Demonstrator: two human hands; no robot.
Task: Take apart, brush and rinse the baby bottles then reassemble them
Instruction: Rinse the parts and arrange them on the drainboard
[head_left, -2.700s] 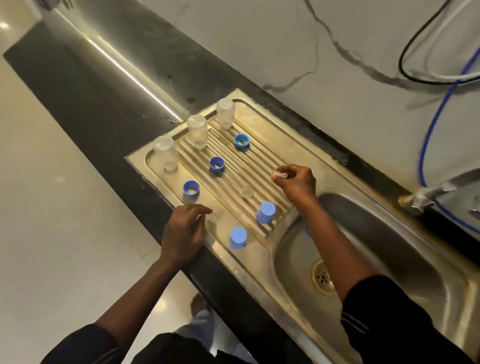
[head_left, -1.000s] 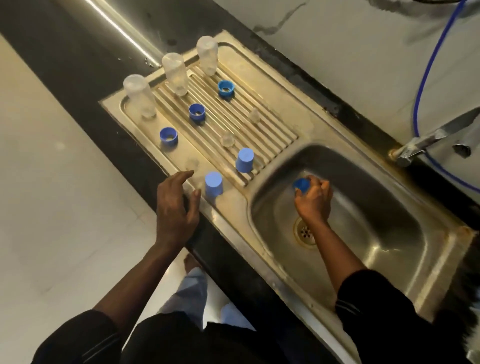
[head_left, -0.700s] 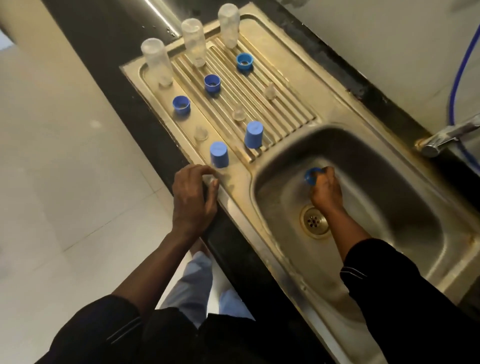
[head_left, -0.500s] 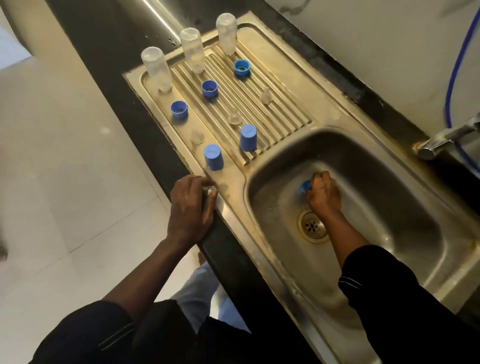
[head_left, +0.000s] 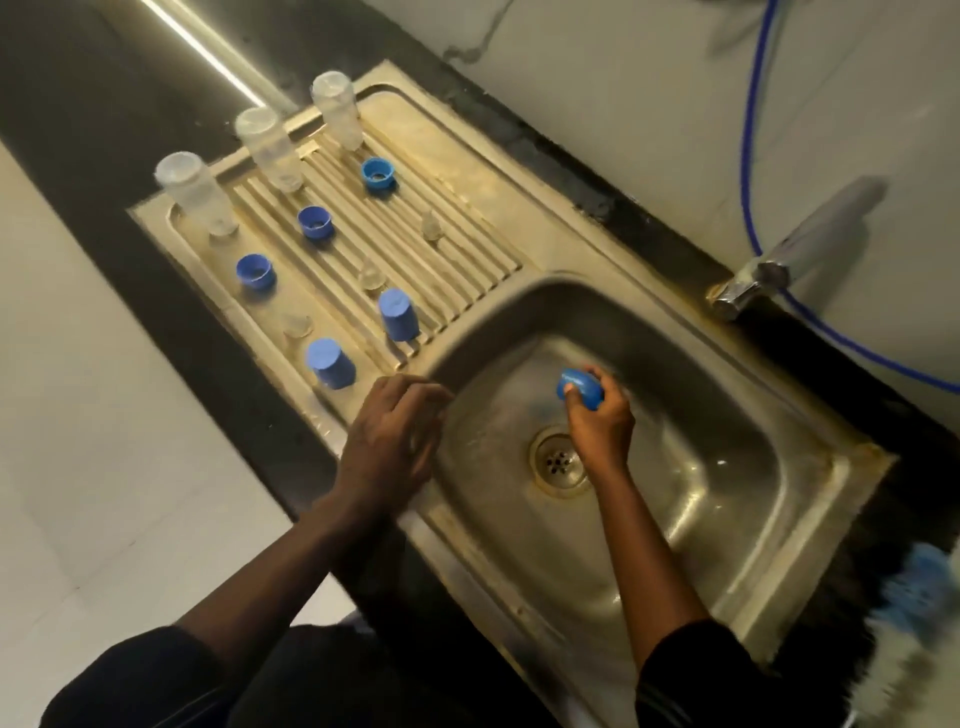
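My right hand grips a blue bottle cap inside the sink basin, just above the drain. My left hand rests on the sink's front rim with fingers loosely curled; it is blurred. On the drainboard stand three clear bottles upside down, three blue collar rings, three clear nipples and two blue caps.
A metal tap juts over the basin's back right corner. A blue hose runs down the wall behind it. A bottle brush with blue and white bristles lies at the right edge. The black counter surrounds the sink.
My right hand put a nipple on the drainboard, went into the basin and took up the blue cap. My left hand slid right along the front rim toward the basin.
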